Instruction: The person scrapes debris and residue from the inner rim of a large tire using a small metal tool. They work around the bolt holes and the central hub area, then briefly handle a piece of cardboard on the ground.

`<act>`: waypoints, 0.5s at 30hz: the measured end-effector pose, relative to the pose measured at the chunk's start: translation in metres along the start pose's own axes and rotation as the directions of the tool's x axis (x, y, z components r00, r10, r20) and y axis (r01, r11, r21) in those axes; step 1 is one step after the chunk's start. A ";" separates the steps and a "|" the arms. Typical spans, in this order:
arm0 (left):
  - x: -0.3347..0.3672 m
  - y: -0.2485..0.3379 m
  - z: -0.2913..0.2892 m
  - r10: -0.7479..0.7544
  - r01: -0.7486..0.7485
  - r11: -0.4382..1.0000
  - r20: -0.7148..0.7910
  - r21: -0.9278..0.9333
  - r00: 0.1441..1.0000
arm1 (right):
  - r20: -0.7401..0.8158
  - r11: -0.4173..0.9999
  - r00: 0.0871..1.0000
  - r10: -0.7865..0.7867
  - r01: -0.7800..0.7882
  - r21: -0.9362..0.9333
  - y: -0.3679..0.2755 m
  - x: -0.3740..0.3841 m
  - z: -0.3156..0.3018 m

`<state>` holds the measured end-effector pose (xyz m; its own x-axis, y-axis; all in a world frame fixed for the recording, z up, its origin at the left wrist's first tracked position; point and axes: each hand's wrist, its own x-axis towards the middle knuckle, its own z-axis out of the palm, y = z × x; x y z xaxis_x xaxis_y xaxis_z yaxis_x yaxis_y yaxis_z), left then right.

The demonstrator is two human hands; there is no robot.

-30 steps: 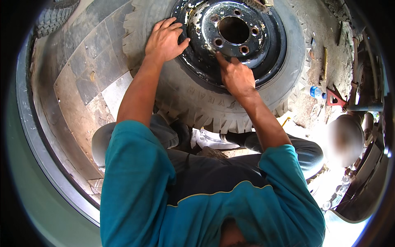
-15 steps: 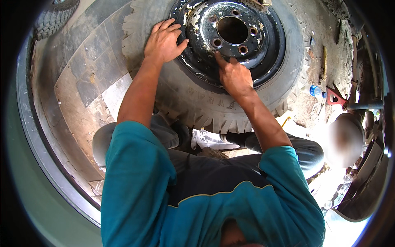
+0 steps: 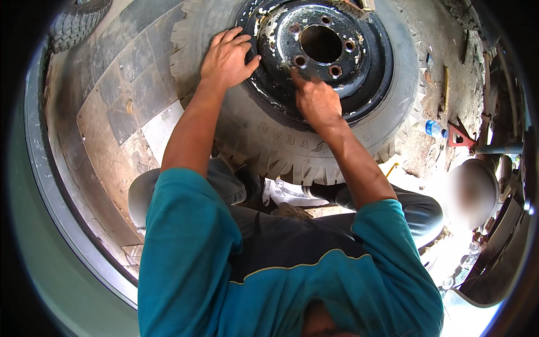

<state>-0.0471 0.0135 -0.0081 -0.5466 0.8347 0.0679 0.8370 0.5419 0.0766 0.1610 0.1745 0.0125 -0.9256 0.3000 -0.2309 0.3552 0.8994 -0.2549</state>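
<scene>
Person with teal sleeves (image 3: 185, 224) and bent knees, seen from above, at the near edge of a large wheel whose far edge runs out of the picture. The tyre's (image 3: 258, 123) near tread edge stands just before the knees. On its sidewall the right hand (image 3: 319, 101) extends its index finger to the black rim (image 3: 353, 62), beside a bolt hole; the other fingers are curled, and whether they hold anything cannot be told. The left hand (image 3: 225, 60) lies where tyre and rim meet, fingers slightly spread, thumb apart, gripping nothing. Five bolt holes ring a dark central opening (image 3: 321, 45). To the right, near the tread, lies a blue-labelled clear bottle (image 3: 433, 128), contents indistinct, just beside a red metal piece (image 3: 460, 137). Leftward, tiled floor (image 3: 120, 104) stretches alongside the tread; farther off stands a second tyre (image 3: 78, 23).
</scene>
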 end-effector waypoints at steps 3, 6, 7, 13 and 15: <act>-0.002 -0.002 0.000 -0.026 0.027 0.999 0.020 -0.028 0.999 | -0.019 1.000 0.999 -0.027 0.028 0.004 -0.001 -0.004 -0.006; 0.000 -0.001 0.000 -0.013 0.013 1.000 0.005 -0.006 1.000 | -0.045 0.999 0.999 -0.021 0.022 0.029 0.003 -0.005 0.002; 0.003 -0.003 -0.002 -0.005 0.005 1.000 -0.009 0.009 1.000 | -0.021 0.998 1.000 -0.013 0.015 0.064 0.001 0.001 -0.001; -0.002 -0.001 -0.001 -0.012 0.013 1.000 0.033 -0.021 0.999 | -0.021 0.988 0.998 -0.059 0.061 0.145 0.009 0.002 -0.007; 0.000 0.000 0.001 0.005 -0.005 1.000 0.010 -0.010 1.000 | 0.039 0.991 0.999 -0.038 0.033 0.126 0.005 0.008 -0.011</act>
<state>-0.0472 0.0129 -0.0089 -0.5418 0.8385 0.0582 0.8395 0.5365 0.0861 0.1540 0.1851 0.0195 -0.9325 0.2529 -0.2578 0.3383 0.8615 -0.3787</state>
